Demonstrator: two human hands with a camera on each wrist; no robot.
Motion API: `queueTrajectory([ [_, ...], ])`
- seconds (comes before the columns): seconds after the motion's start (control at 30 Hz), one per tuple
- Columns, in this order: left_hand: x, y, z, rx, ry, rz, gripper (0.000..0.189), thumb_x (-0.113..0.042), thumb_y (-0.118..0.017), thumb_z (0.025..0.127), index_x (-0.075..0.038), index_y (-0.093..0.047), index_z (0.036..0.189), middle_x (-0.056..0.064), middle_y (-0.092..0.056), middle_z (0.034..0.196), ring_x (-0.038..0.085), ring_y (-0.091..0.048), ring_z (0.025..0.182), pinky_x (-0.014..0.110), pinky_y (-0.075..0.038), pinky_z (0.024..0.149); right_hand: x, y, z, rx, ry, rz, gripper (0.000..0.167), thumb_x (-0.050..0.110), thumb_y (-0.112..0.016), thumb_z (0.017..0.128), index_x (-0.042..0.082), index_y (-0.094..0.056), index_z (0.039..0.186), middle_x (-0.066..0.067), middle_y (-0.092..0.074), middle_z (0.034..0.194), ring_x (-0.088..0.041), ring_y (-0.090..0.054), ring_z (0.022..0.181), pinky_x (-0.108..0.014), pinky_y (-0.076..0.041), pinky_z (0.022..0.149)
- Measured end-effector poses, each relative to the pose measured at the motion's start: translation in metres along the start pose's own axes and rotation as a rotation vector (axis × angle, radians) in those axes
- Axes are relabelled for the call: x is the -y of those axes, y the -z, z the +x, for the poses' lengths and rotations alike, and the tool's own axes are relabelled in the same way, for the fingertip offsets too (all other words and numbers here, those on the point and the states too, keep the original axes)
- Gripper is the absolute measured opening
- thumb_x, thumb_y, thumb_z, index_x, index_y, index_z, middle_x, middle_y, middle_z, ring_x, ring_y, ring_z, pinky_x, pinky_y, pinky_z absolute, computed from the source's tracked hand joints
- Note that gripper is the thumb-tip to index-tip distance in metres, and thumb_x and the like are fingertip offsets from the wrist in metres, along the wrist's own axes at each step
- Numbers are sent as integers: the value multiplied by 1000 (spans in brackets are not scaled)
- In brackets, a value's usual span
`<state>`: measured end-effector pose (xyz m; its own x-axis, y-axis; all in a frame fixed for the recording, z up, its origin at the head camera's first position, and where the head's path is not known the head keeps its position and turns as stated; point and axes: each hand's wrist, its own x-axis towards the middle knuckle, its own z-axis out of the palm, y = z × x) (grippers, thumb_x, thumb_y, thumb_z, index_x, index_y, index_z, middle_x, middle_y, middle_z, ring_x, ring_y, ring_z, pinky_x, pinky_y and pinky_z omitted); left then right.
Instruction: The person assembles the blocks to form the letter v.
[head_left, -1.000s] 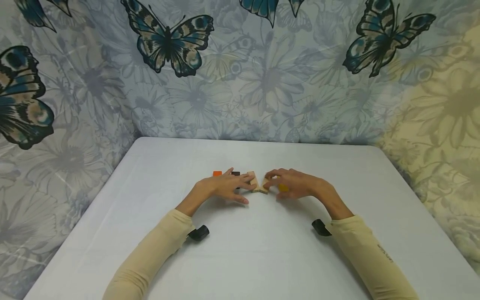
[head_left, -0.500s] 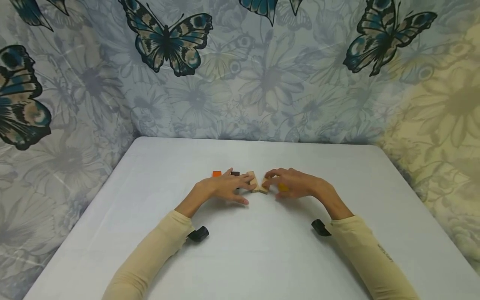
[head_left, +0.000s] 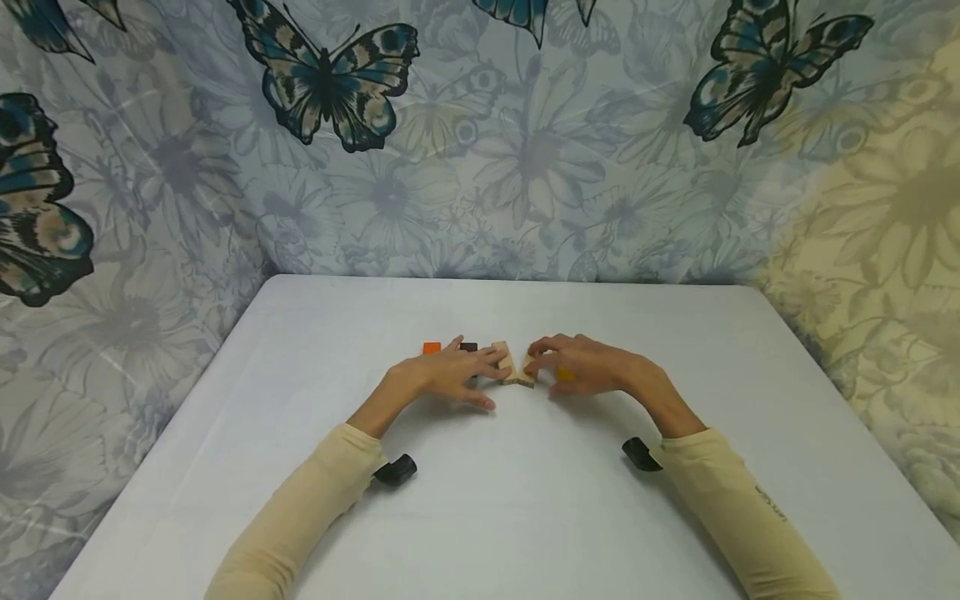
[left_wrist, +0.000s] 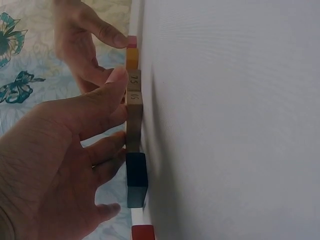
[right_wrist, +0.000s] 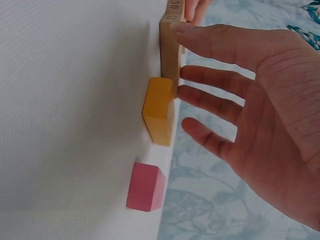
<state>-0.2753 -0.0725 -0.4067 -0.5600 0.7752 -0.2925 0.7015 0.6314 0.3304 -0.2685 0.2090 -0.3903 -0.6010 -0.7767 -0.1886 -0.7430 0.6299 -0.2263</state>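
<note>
Fingers relaxed at the wooden pair, clenched on nothing as far as shows.
Those of the left hand [head_left: 453,372] and right hand [head_left: 592,367] stay put, seemingly touching the left wooden block [left_wrist: 134,122] and right wooden block [right_wrist: 169,55]; their V is unchanged, suggesting a pause in adjusting. Outward from the left fingers stand a dark block [left_wrist: 137,175], then an orange-red block [head_left: 432,347]; from the right, a yellow block [right_wrist: 159,107], then a pink block [right_wrist: 144,187], hidden overhead. Stamped numbers read poorly.
</note>
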Motion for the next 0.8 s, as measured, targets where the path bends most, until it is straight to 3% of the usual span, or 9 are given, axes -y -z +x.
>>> queueTrajectory([
  [0.2, 0, -1, 0, 6, 1, -6, 72, -53, -65, 99, -23, -42, 160, 4, -14, 177, 21, -17, 165, 66, -1, 131, 3, 2, 1, -11, -17, -2, 41, 18, -75, 97, 19, -68, 138, -13, -58, 150, -38, -55, 138, -63, -48, 108],
  [0.47, -3, 2, 7, 10, -15, 9, 70, -52, -64, 100, -24, -43, 161, 3, -17, 177, 20, -16, 165, 66, -1, 131, -3, 14, -17, -113, -58, 12, 48, 17, -75, 97, 14, -64, 144, -19, -56, 152, -40, -55, 137, -66, -45, 108],
  [0.53, -2, 2, 6, 12, -2, 10, 69, -51, -65, 100, -24, -44, 160, 2, -18, 176, 19, -15, 165, 66, -2, 131, -5, 17, -20, -130, -59, 12, 50, 16, -75, 96, 13, -62, 145, -21, -54, 153, -38, -63, 124, -65, -46, 106],
  [0.63, -1, 0, 5, 7, 14, 10, 69, -51, -66, 100, -23, -45, 160, 1, -18, 177, 19, -15, 165, 66, -1, 131, -8, 22, -24, -142, -86, 12, 52, 15, -76, 95, 12, -62, 145, -22, -54, 153, -39, -63, 123, -65, -47, 104],
  [0.8, -2, -2, 2, -3, 14, 2, 69, -50, -66, 100, -21, -46, 159, 5, -19, 176, 22, -17, 165, 70, -3, 130, -15, 24, -29, -101, -167, 29, 57, 14, -77, 93, 14, -60, 148, -21, -52, 156, -44, -53, 138, -67, -45, 107],
])
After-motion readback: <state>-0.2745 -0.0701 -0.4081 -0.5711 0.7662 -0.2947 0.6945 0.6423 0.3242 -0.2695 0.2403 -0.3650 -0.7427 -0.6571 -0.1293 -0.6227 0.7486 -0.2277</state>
